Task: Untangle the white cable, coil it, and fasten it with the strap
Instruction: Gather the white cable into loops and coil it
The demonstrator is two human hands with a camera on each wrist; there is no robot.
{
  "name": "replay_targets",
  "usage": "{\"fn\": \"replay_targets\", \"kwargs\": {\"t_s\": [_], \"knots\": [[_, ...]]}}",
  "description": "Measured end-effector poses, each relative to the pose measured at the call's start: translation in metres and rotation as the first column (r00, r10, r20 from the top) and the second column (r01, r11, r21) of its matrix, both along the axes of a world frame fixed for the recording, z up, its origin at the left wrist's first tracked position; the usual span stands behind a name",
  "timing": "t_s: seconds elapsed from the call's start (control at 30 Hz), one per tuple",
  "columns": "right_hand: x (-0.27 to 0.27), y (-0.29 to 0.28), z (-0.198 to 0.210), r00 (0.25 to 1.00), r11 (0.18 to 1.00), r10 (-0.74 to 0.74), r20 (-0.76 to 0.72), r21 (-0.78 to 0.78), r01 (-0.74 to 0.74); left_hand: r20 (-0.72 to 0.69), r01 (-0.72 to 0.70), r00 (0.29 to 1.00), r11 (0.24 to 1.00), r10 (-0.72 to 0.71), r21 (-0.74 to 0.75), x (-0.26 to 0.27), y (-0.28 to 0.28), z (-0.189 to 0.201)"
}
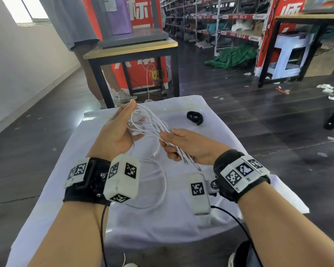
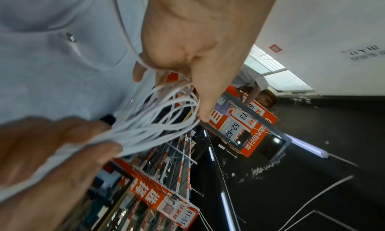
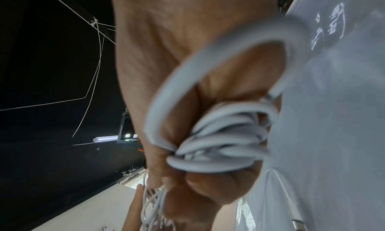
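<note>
The white cable (image 1: 150, 124) is gathered into several long loops above a table covered in white cloth (image 1: 220, 143). My left hand (image 1: 137, 112) holds the far end of the loops between thumb and curled fingers, seen closer in the left wrist view (image 2: 172, 86). My right hand (image 1: 166, 139) grips the near end of the bundle in a fist (image 3: 187, 70), with loops (image 3: 218, 144) sticking out behind it. A loose tail hangs down to the cloth and ends in a connector (image 1: 153, 155) (image 2: 70, 37). The black strap (image 1: 194, 117) lies curled on the cloth, beyond my right hand and apart from it.
A slack loop of cable (image 1: 162, 182) lies on the cloth under my wrists. Another person (image 1: 85, 45) stands beside a wooden-topped table (image 1: 131, 49) just past the far edge. Shelving and a black-framed table (image 1: 297, 18) stand at the right; the dark floor is littered.
</note>
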State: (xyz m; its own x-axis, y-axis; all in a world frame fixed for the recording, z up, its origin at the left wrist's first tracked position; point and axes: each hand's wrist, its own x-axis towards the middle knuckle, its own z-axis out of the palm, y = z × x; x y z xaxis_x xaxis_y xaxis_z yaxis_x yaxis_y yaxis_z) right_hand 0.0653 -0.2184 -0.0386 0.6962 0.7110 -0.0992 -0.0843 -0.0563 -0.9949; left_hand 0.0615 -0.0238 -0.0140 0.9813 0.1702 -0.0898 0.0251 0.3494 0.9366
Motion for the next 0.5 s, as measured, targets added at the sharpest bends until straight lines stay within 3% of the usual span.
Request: {"fn": "replay_targets", "kwargs": {"t_s": [0.13,0.27,0.5], "knots": [[-0.003,0.0,-0.001,1.0,0.999,-0.007,0.013,-0.046,0.007,0.027,0.035,0.999,0.995,-0.032,-0.094,0.0,-0.01,0.004],[-0.006,0.005,-0.001,0.991,0.999,0.025,-0.129,0.047,-0.019,0.028,-0.033,0.999,0.978,0.039,-0.207,-0.002,-0.019,0.009],[-0.004,0.006,-0.004,0.986,0.997,-0.036,-0.163,0.064,0.047,0.001,0.039,0.999,0.997,-0.039,-0.06,-0.007,-0.038,0.005]]}}
